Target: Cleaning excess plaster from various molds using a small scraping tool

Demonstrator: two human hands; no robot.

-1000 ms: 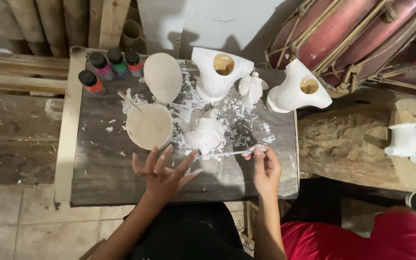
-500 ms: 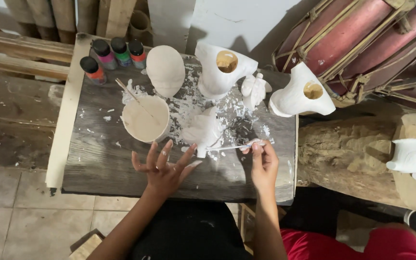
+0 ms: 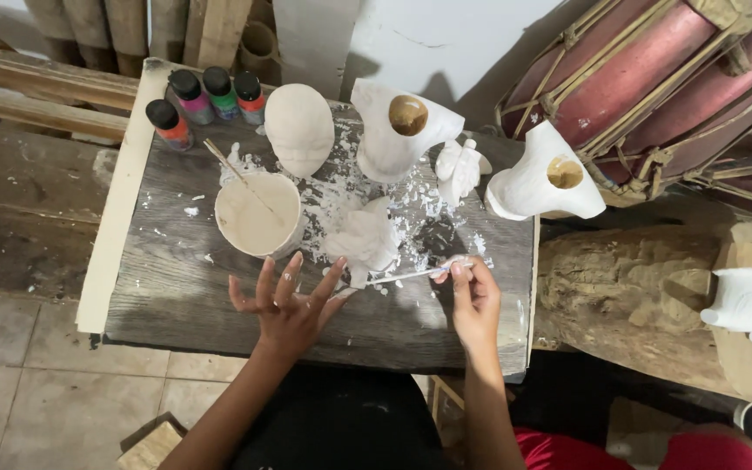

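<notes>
My left hand (image 3: 285,302) hovers with fingers spread over the wooden board (image 3: 176,287), just below a round bowl of white plaster (image 3: 259,214) with a stick in it. My right hand (image 3: 473,300) pinches a thin white-coated tool (image 3: 411,275) that points left toward a small white plaster figure (image 3: 365,240) lying among white crumbs. The left fingertips are close to that figure but apart from it.
Several paint bottles (image 3: 206,96) stand at the board's back left. An oval plaster piece (image 3: 299,127), two hollow white busts (image 3: 398,130) (image 3: 543,181) and a small white figurine (image 3: 461,169) sit at the back. A rough log (image 3: 620,287), another white figure (image 3: 741,300) and red drums (image 3: 646,78) lie right.
The view has shifted and moved closer. My left hand has lifted slightly with fingers still spread; my right hand keeps the tool near the small figure.
</notes>
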